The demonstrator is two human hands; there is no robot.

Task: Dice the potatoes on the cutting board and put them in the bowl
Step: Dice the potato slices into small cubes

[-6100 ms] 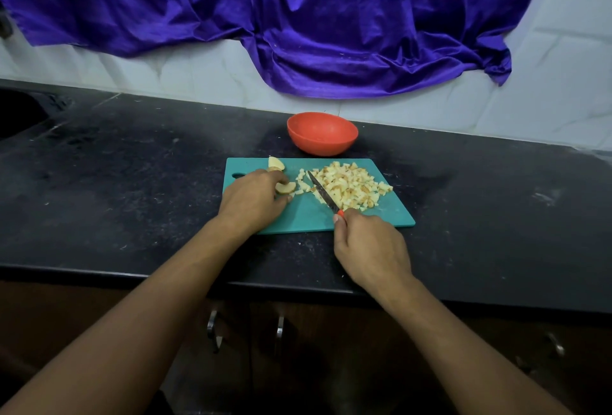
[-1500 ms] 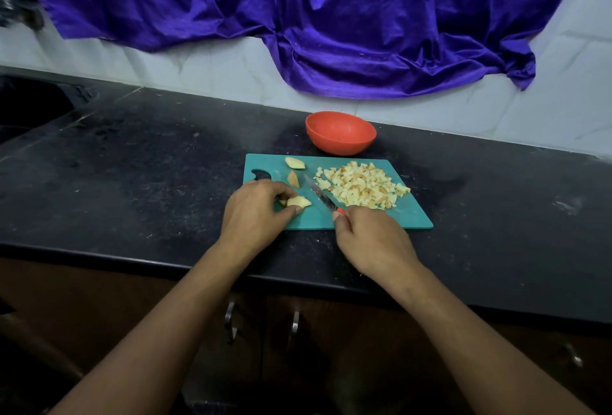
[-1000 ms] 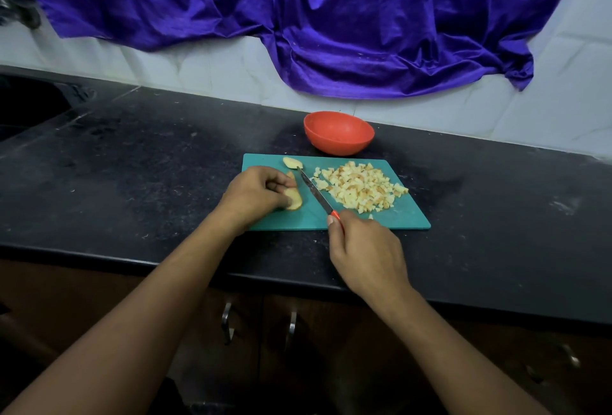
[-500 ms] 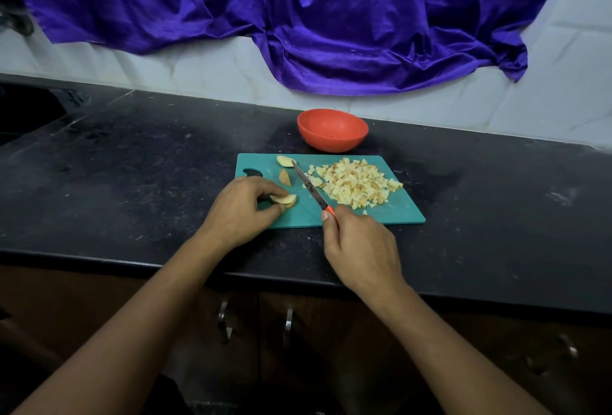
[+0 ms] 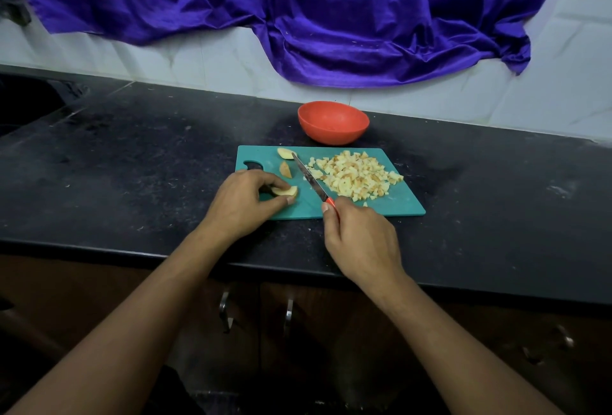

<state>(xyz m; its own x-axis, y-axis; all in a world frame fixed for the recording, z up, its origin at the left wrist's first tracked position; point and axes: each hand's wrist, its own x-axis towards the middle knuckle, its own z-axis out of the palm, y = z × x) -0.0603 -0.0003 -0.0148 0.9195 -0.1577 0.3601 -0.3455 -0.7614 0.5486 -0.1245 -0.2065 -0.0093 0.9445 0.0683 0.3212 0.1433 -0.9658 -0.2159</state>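
Note:
A teal cutting board (image 5: 397,205) lies on the black counter. On its right half sits a heap of diced potato (image 5: 356,174). My left hand (image 5: 241,202) pinches a potato wedge (image 5: 285,191) at the board's near left. Two more wedges lie apart from it, one in the middle left (image 5: 285,170) and one at the far edge (image 5: 285,153). My right hand (image 5: 361,242) grips a red-handled knife (image 5: 311,179), its blade angled across the board between the wedges and the heap. An empty orange bowl (image 5: 332,121) stands just behind the board.
The black counter (image 5: 132,166) runs wide to both sides, its front edge below my wrists. A purple cloth (image 5: 298,10) hangs on the white tiled wall behind. A dark sink recess (image 5: 20,106) sits at far left. Cabinet handles (image 5: 225,312) show under the counter.
My left hand drew a wedge back toward the board's near left and holds it there. The knife stays angled beside the heap. The view shifted slightly.

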